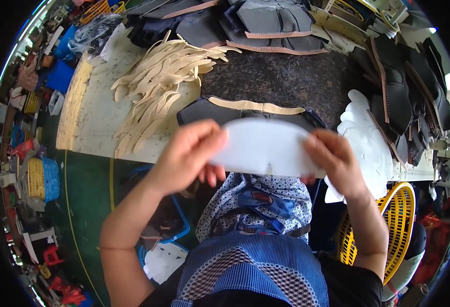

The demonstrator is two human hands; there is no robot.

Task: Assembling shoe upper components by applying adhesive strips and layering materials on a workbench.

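Between my two hands I hold up a white half-moon sheet [266,147], slightly blurred, with a small notch in its lower edge. My left hand [192,153] pinches its left end and my right hand [335,156] its right end. Behind it, partly covered by the sheet, a black cut shoe-upper-like piece [197,111] lies at the table's front edge. A curved beige strip [255,106] rests along the top edge of that piece.
A heap of beige curved strips [158,77] lies on the table's left. Black pieces with stitched brown edges [276,43] are stacked behind and at the right [396,92]. White sheets [363,133] spread by my right hand. A yellow basket [401,220] stands below.
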